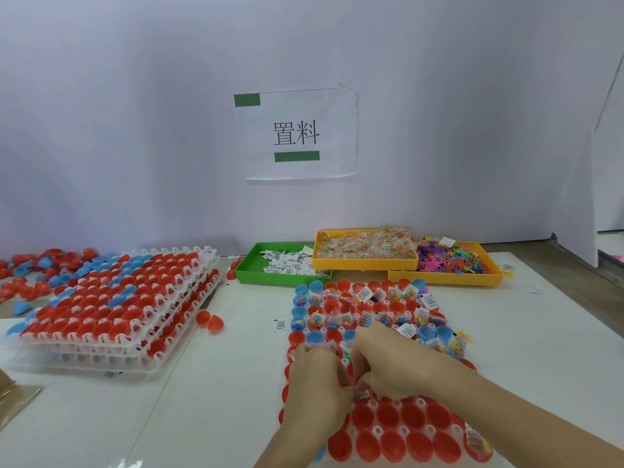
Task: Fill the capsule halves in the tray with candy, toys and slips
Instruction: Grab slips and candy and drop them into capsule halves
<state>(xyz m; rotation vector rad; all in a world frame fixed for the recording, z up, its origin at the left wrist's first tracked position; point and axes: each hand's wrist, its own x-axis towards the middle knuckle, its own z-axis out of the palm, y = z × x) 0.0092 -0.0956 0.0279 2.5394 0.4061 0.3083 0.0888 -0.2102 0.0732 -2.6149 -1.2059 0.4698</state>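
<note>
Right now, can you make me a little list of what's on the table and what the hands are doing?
work tray: white tray, far rows filled, near rows of empty red halves
left hand: left hand over the tray's middle, fingers curled; what it holds is hidden
right hand: right hand beside it, fingers curled
slips: green bin
candy: orange bin
toys: yellow bin
spare trays: stack at left

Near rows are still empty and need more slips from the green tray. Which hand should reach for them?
Left hand, probably: the green tray sits far-left of the capsule tray, on its side. The right hand would cross over.
</note>
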